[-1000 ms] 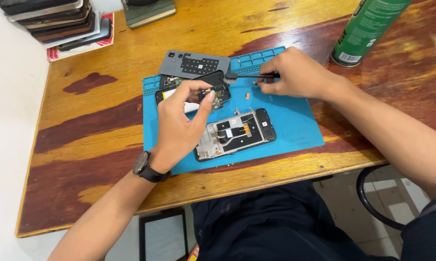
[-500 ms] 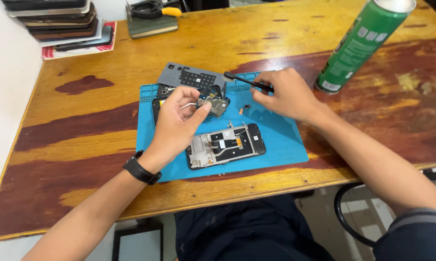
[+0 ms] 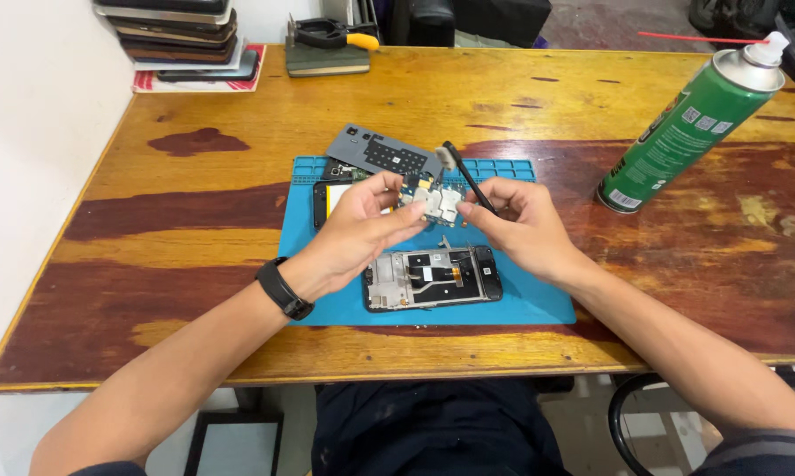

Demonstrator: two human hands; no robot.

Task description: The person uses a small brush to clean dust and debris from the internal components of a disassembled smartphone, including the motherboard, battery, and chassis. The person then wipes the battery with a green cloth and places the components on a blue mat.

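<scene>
My left hand (image 3: 362,225) pinches a small phone circuit board (image 3: 433,204) and holds it above the blue work mat (image 3: 538,304). My right hand (image 3: 516,225) grips a black brush (image 3: 464,172) whose bristled head points up and away, and its fingertips touch the board's right edge. Below both hands an opened phone frame (image 3: 433,278) lies flat on the mat. A grey inner cover (image 3: 384,154) rests at the mat's far edge, with another phone part (image 3: 327,196) partly hidden behind my left hand.
A green spray can (image 3: 688,123) with a red straw stands tilted at the right on the wooden table (image 3: 195,220). A stack of phones (image 3: 182,35) sits at the far left corner. Pliers (image 3: 331,35) lie on a dark book at the back.
My right hand has lifted the brush off the mat and come in to the board. My left hand raised the board slightly toward the middle. The camera view shifted.
</scene>
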